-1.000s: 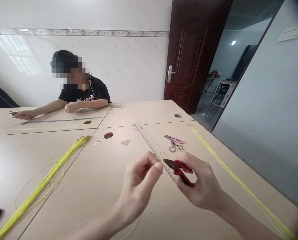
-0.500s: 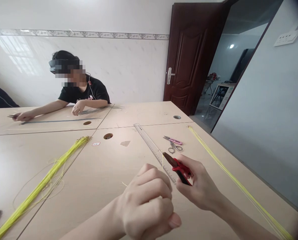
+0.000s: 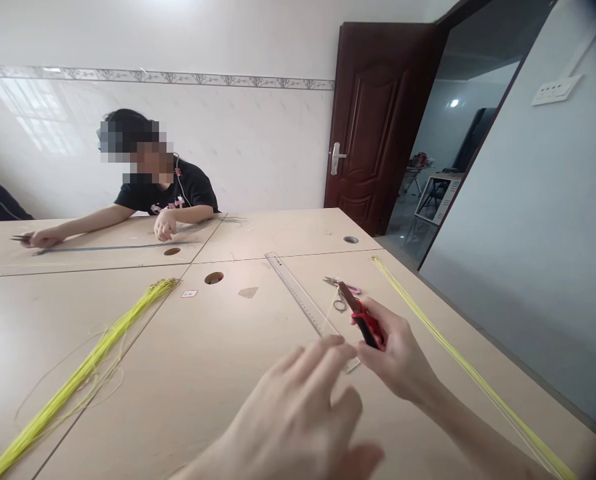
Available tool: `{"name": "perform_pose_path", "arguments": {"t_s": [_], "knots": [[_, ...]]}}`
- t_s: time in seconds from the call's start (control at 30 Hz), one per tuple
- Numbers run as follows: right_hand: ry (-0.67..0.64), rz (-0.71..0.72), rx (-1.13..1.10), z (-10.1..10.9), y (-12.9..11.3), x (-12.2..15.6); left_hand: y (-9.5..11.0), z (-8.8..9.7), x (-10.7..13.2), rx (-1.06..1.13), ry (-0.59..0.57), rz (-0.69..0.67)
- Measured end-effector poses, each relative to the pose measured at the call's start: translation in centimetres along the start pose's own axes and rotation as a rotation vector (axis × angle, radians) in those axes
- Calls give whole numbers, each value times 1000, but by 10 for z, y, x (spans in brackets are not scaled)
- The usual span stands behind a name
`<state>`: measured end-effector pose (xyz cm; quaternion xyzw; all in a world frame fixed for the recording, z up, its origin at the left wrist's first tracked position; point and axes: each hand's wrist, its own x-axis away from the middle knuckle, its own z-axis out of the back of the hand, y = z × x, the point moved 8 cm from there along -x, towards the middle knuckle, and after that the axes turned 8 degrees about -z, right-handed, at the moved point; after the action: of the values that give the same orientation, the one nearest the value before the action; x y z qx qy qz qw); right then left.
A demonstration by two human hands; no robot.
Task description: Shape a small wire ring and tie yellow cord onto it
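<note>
My right hand point(image 3: 395, 347) is wrapped round pliers point(image 3: 361, 317) with red and black handles, and their brownish jaws point up and away. A thin pale yellow strand point(image 3: 333, 309) hangs by the jaw tip and runs down toward my left hand point(image 3: 303, 407). That hand is slightly blurred, its fingers apart and its thumb out to the side. Its fingertips lie close beside my right hand, over the near part of a clear ruler point(image 3: 298, 293); I see nothing held in it. Just behind the jaws lie small scissors point(image 3: 339, 303) and a pink-handled tool point(image 3: 353, 289), partly hidden.
A thick bundle of yellow cords point(image 3: 85, 367) lies at left, a thinner cord bundle point(image 3: 438, 325) along the table's right edge. A small label point(image 3: 189, 293) and a brown scrap point(image 3: 249, 292) lie near a round table hole point(image 3: 214, 278). Across the table, a person point(image 3: 188, 190) works over a dark strip.
My left hand has gone from a closed fist to spread fingers. The pliers have shifted slightly right and up, their jaws now in front of the scissors.
</note>
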<state>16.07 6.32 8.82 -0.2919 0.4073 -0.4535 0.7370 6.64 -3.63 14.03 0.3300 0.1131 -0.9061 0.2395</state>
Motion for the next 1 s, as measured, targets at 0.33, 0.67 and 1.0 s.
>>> {"name": "perform_pose_path", "arguments": {"t_s": [0.33,0.67,1.0], "knots": [[69,172,111,-3,-19,14,-77,5,31,891,330,883],[47,260,178,-9,-21,14,-78,-32,31,1240,213,1032],[122,-46,451,19,26,-18,-84,-24,38,1152,286,1055]]}}
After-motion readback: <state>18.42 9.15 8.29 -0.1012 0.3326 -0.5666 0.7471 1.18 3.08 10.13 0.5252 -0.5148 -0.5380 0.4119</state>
